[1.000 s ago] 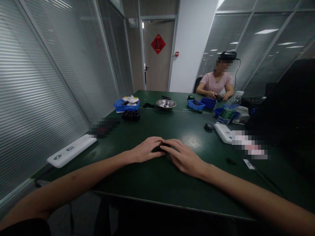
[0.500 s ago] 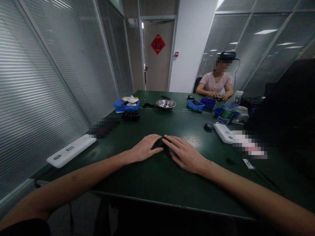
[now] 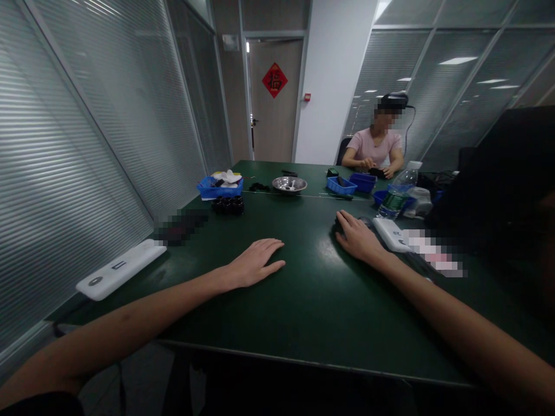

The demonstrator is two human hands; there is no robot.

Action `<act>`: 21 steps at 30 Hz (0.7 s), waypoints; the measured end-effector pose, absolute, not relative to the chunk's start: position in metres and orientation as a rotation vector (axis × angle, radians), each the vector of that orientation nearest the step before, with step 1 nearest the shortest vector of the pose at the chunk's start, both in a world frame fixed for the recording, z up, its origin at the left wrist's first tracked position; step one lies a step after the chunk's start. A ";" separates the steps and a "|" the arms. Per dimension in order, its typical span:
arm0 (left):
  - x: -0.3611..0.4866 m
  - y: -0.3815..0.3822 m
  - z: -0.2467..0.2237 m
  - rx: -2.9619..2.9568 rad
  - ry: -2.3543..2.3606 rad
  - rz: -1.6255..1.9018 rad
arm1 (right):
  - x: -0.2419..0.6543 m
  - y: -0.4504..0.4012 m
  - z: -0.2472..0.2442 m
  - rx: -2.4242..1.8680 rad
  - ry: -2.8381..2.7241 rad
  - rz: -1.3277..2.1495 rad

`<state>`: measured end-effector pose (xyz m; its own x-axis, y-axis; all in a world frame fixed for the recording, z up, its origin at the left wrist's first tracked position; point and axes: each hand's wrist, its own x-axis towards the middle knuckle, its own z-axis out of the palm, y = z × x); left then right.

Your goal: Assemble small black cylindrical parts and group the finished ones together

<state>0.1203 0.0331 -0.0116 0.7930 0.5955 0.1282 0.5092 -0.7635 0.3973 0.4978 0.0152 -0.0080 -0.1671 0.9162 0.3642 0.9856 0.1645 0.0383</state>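
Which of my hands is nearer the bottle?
Right: the right hand is left of the bottle, nearer you; the left hand is much farther left.

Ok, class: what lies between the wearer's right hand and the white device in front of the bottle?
Between the right hand and the white device lies a dark rounded object, partly hidden by the hand; the head view shows it.

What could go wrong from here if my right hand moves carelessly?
The right hand might nudge the rounded black object close beside it. Sweeping farther right, it could bump the white device or perhaps tip the tall plastic bottle standing behind that.
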 end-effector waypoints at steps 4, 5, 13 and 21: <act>0.121 0.033 -0.011 2.649 0.838 0.351 | 0.499 0.012 -0.008 -1.931 -2.120 -0.367; 0.121 0.033 -0.011 2.653 0.835 0.353 | 0.498 0.011 -0.008 -1.950 -2.108 -0.357; 0.123 0.030 -0.007 2.664 0.818 0.357 | 0.519 0.023 -0.013 -2.098 -1.977 -0.278; 0.122 0.032 -0.010 2.665 0.813 0.351 | 0.552 0.050 -0.016 -2.102 -1.851 -0.292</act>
<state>0.1215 0.0323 -0.0096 0.8068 0.5750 0.1357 0.4933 -0.7820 0.3811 0.5524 0.0499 -0.0159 0.1378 0.9223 0.3610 0.9887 -0.1062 -0.1061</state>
